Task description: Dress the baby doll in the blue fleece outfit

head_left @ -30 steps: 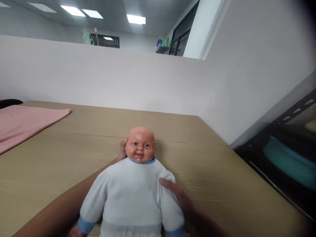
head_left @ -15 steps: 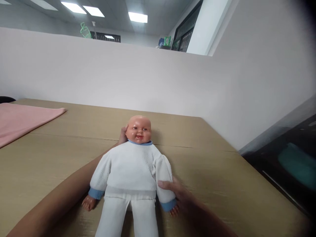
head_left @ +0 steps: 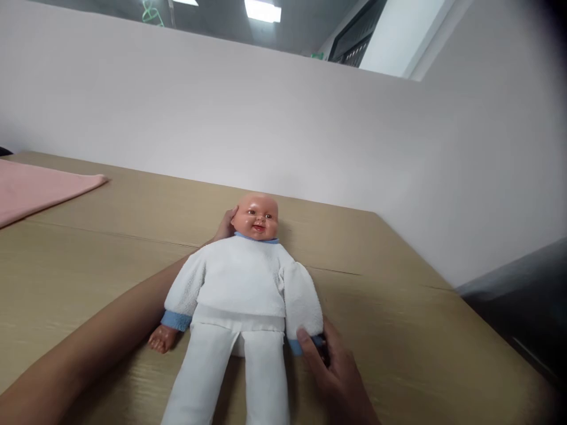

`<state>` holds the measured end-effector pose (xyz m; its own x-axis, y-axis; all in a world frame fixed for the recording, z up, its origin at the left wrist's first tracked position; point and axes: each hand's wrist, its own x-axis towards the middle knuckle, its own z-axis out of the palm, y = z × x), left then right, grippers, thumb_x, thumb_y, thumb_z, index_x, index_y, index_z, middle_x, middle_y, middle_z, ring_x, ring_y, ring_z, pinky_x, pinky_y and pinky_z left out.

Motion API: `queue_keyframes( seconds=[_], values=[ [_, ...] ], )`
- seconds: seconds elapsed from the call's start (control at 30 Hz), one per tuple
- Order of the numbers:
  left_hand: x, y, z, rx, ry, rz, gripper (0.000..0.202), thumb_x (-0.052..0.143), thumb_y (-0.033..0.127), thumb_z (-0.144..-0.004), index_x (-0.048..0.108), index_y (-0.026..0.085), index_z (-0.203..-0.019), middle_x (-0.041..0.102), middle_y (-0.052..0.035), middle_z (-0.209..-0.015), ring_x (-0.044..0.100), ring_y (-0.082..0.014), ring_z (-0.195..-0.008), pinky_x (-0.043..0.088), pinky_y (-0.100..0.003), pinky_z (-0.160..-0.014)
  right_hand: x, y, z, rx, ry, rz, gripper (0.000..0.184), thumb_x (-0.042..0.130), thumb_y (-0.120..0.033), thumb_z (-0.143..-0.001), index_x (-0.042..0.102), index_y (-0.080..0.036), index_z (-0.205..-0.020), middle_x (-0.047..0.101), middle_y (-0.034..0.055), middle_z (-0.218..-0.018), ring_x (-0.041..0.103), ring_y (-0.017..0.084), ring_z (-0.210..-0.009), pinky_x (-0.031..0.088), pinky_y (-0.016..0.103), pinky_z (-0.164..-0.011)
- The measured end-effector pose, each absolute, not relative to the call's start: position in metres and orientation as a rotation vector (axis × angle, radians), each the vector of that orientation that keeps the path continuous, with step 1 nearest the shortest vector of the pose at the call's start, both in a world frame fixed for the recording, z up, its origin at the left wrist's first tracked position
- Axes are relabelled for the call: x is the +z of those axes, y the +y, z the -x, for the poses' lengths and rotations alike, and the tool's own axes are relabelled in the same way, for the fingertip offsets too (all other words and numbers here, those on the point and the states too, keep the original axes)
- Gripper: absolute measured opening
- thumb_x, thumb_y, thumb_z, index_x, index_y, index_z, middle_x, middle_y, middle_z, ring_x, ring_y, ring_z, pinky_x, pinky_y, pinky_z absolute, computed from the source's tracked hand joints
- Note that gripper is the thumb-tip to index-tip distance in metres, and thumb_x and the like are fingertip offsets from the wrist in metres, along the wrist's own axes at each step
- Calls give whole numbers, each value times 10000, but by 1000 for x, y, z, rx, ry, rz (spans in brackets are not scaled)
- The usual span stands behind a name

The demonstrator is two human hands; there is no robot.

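Doll (head_left: pixel 241 280) — right grip (head_left: pixel 334 363) now at cuff (head_left: pixel 295 346)

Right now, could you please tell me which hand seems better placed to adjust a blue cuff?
Probably the right hand, as it is at one blue cuff; the left hand is beside the doll's head.

Bare left forearm (head_left: pixel 115 324), bare right wrist (head_left: pixel 349 404)

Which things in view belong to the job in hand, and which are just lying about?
In hand:
doll, in white clothes
left hand, at its head
right hand, at its sleeve cuff

Lying about:
pink cloth, on the table
dark item, left edge, too cropped to name
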<state>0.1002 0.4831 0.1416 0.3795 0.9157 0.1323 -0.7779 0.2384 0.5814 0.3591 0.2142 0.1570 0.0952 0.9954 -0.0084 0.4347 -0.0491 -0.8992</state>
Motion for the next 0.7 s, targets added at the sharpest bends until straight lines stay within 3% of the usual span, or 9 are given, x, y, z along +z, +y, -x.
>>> queue_keyframes(
  seconds=[0.07, 0.17, 0.37, 0.7],
  values=[
    [140, 485, -94, 1168, 256, -689, 660, 691, 556, -970, 726, 69, -1414, 805, -226, -1378, 668, -449, -1454, 430, -608, -1328, 153, 217, -362, 888, -1491, 1617, 633, 645, -774, -983, 756, -225, -1279, 811, 126, -1138, 759, 353, -1035, 619, 424, -892],
    [139, 486, -86, 1067, 305, -733, 677, 675, 560, -995, 730, 35, -1418, 800, -238, -1387, 665, -443, -1464, 422, -570, -1339, 152, 219, -362, 882, -1523, 1662, 644, 621, -802, -969, 774, -221, -1200, 819, 126, -1065, 763, 352, -954, 623, 441, -839],
    [143, 484, -79, 863, 427, -741, 701, 685, 663, -980, 791, 85, -1362, 847, -197, -1286, 717, -461, -1391, 478, -554, -1298, 155, 223, -364, 882, -1512, 1664, 666, 619, -823, -959, 793, -227, -1200, 823, 135, -1084, 770, 380, -1009, 623, 461, -864],
    [143, 486, -86, 850, 438, -777, 741, 576, 676, -1055, 723, 84, -1476, 792, -209, -1418, 628, -423, -1512, 405, -535, -1355, 154, 221, -367, 906, -1542, 1608, 623, 637, -765, -1006, 787, -226, -1279, 820, 137, -1146, 755, 381, -1073, 611, 461, -922]
  ],
)
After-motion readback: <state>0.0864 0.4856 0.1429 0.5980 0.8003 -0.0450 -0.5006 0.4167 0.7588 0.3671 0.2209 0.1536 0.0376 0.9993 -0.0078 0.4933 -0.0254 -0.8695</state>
